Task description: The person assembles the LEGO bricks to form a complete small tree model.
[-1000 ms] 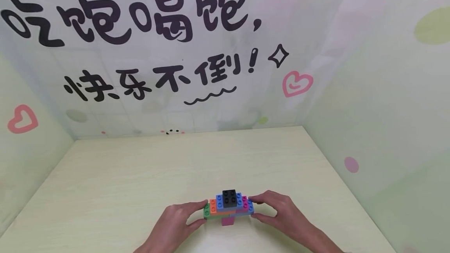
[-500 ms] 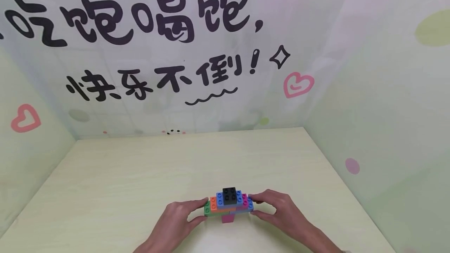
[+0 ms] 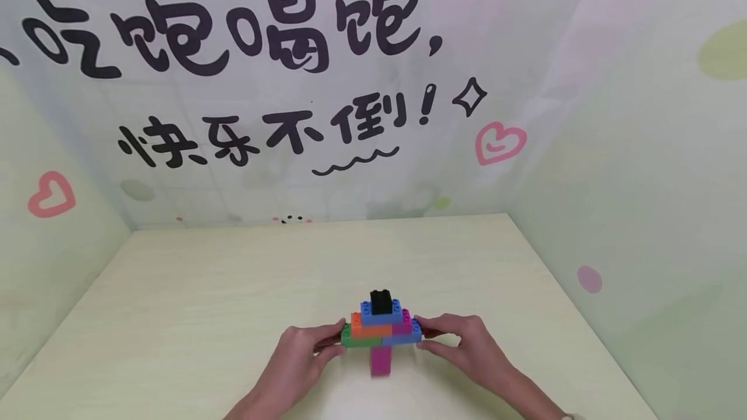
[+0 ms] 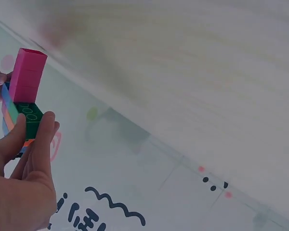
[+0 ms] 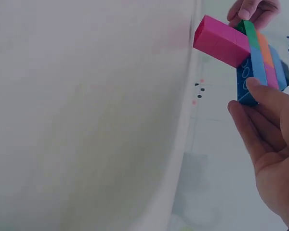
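A tree-shaped model of toy building blocks (image 3: 373,330) is between the two hands at the front of the table. Its tiers narrow upward to a black block (image 3: 381,303), over blue, then orange and pink, then green and blue. A pink stem (image 3: 381,361) of stacked blocks extends below. At the green end, the left hand (image 3: 300,358) pinches the bottom tier between thumb and fingers. The right hand (image 3: 475,345) pinches the blue end likewise. Both wrist views show the underside, with the pink stem (image 4: 29,76) sticking out from the green block (image 4: 32,120) and the blue block (image 5: 248,82).
The pale wooden table (image 3: 233,277) spreads out around the hands. Behind it stands a back wall (image 3: 262,193) with large black lettering, and a side wall (image 3: 630,212) rises on the right.
The block model has tilted, so its front face and more of the pink stem show, and its black top sits higher in the view. Both hands keep their hold. The head view has shifted slightly.
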A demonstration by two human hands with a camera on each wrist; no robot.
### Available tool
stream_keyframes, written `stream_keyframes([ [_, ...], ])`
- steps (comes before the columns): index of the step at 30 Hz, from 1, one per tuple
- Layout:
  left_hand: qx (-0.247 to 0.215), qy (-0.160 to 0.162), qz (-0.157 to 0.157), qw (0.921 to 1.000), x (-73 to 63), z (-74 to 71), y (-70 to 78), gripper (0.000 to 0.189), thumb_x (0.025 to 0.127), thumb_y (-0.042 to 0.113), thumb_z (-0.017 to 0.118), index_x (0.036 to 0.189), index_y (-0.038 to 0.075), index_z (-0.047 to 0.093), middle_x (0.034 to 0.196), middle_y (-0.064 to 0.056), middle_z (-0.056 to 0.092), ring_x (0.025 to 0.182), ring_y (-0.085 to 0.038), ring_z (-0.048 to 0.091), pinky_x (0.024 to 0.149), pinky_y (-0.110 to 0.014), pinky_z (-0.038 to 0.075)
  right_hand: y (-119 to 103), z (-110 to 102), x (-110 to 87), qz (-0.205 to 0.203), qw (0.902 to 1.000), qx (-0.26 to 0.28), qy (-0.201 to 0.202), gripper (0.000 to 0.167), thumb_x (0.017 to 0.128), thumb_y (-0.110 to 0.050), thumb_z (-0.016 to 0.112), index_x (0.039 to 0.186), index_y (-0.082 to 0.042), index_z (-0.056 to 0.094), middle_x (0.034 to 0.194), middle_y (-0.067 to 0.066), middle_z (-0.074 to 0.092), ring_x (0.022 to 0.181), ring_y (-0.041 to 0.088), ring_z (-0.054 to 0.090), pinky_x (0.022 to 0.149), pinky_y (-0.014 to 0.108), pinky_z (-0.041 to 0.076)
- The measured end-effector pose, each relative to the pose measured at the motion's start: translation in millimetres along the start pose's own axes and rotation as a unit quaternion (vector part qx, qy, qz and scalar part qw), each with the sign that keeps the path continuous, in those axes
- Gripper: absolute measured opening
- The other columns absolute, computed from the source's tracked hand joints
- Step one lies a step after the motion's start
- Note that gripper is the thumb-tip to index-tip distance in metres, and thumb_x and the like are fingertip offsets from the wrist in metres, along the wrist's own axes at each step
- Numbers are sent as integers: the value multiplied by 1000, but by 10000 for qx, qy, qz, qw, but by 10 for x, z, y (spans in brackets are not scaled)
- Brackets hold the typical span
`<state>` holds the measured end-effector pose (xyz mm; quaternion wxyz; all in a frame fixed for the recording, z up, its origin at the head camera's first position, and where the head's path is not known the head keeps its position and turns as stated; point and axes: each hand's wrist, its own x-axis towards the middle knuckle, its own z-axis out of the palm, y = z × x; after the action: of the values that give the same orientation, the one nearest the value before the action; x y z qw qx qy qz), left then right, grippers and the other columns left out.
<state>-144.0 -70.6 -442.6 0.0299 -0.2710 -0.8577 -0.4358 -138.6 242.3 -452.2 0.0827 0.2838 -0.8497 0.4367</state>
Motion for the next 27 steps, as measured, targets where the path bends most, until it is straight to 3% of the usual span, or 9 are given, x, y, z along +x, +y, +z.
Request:
stream_keyframes([
  [5,-198,-7,-304,9993,96,7,-49,27,87,6,73,112,-5,71,99,-10,73,86,-9,70,66,-17,53,57,21,91,1292,9887,739,-168,31,87,-25,75,113,-10,74,105,0,73,88,11,70,73,28,56],
  [7,-190,-39,-440,9988,125,21,-73,24,87,6,73,109,-4,72,95,-8,74,82,-9,70,64,-18,53,91,36,118,1595,9832,850,-249,30,88,-25,74,112,-8,74,102,1,73,87,14,71,73,27,56],
  [12,86,-108,-637,9979,176,57,-124,17,86,6,74,102,-2,76,89,-4,75,75,-5,65,61,-20,51,149,74,172,1702,9800,970,-352,28,89,-16,73,112,-1,73,96,3,74,83,22,72,72,28,56],
  [17,474,-131,-691,9964,225,92,-163,16,86,6,75,100,-2,76,88,-5,74,75,-4,63,64,-22,51,154,101,220,1789,9799,802,-363,27,87,-16,75,109,0,74,94,3,74,82,19,72,71,24,56],
  [27,809,-192,-683,9942,272,161,-222,8,86,5,74,92,2,78,80,1,73,67,-2,54,60,-21,47,193,146,264,1923,9800,287,-436,23,88,-13,74,106,0,75,89,0,75,79,10,70,70,21,54],
])
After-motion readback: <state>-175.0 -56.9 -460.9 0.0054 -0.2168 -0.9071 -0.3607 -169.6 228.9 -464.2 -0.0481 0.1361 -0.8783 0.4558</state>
